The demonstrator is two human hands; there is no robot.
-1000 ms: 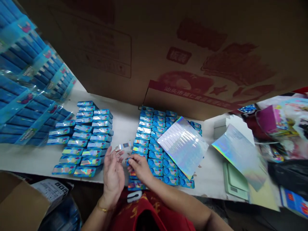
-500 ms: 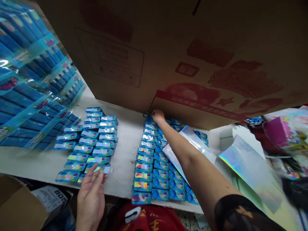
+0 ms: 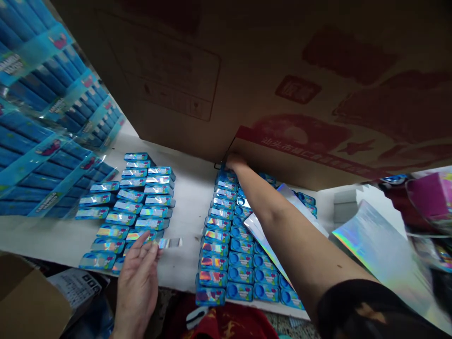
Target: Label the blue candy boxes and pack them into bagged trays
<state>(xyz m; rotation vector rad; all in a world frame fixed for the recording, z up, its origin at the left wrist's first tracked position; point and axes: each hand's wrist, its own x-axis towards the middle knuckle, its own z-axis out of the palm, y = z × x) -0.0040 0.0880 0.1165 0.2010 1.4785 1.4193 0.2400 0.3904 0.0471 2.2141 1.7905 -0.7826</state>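
My left hand (image 3: 139, 278) pinches a short, shiny holographic sticker strip (image 3: 170, 243) between thumb and fingertips, above the table's front part. At the far end of a row of small blue boxes (image 3: 216, 235), beside the big carton, is my right hand (image 3: 236, 161). Its fingers are curled down at the last box, and their tips are hidden, so what they hold cannot be made out. Boxes in the leftmost row have shiny strips across their tops. Those in the rows to the right mostly show bare round recesses (image 3: 234, 289).
A large brown carton (image 3: 183, 84) overhangs the back of the white table (image 3: 181, 268). Banded blue boxes (image 3: 127, 207) stand in a group at left, near wrapped blue display packs (image 3: 52, 155). Holographic sheets (image 3: 377, 254) lie at right. An open cardboard box (image 3: 31, 301) sits lower left.
The view has shifted slightly. The strip in my left hand now sticks out farther to the right and shows more clearly. My right hand stays at the row's far end.
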